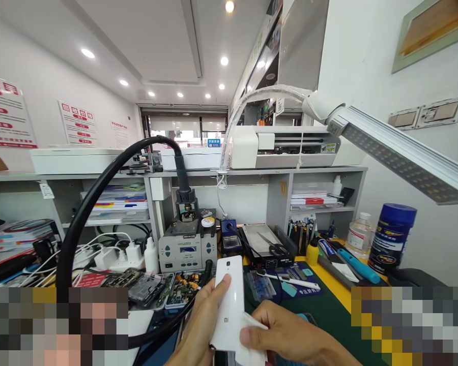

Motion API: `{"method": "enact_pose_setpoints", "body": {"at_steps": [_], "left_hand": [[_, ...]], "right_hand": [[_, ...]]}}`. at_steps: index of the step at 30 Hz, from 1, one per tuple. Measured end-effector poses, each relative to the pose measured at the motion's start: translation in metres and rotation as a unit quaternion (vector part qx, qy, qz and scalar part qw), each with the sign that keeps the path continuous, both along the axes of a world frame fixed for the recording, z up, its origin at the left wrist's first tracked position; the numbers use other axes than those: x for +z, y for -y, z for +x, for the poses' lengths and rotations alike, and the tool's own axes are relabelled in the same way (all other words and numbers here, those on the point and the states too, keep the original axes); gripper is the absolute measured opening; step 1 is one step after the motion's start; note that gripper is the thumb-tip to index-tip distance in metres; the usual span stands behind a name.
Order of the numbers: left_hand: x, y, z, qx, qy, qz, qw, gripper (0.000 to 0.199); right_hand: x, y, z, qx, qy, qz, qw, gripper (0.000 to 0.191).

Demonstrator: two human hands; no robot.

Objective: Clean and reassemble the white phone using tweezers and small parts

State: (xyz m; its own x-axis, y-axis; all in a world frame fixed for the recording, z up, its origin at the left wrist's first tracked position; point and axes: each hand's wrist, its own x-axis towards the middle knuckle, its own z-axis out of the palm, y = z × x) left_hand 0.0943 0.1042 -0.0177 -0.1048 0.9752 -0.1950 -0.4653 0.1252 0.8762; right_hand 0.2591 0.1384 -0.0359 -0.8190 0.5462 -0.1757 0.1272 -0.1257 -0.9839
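Note:
A white phone [231, 300] with a small logo is held upright, its back facing the camera, above the green mat. My left hand [204, 320] grips it along the left side, the thumb lying on the back near the top. At the lower right of the phone, my right hand [278, 330] pinches a white sheet or wipe [254, 339] between thumb and fingers, against the phone's lower right edge. The lower end of the phone is partly covered by this white piece.
A hot-air station [189, 249] stands behind, its thick black hose [70, 229] arching across the left. Circuit boards [185, 287] lie left of the hands. A toothbrush [290, 279], blue canister [393, 239] and clear bottle [360, 236] are to the right; a lamp [404, 157] hangs above.

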Motion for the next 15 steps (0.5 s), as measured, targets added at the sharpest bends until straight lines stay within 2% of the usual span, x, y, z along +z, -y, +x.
{"method": "enact_pose_setpoints", "body": {"at_steps": [11, 15], "left_hand": [[0.010, 0.007, 0.003, 0.022, 0.014, 0.031, 0.999, 0.049], [0.013, 0.010, 0.004, 0.024, 0.016, 0.039, 0.999, 0.052]], "right_hand": [[0.009, 0.000, 0.006, 0.008, 0.024, 0.065, 0.998, 0.047], [0.011, 0.000, 0.006, 0.016, 0.039, 0.046, 0.998, 0.045]]}}
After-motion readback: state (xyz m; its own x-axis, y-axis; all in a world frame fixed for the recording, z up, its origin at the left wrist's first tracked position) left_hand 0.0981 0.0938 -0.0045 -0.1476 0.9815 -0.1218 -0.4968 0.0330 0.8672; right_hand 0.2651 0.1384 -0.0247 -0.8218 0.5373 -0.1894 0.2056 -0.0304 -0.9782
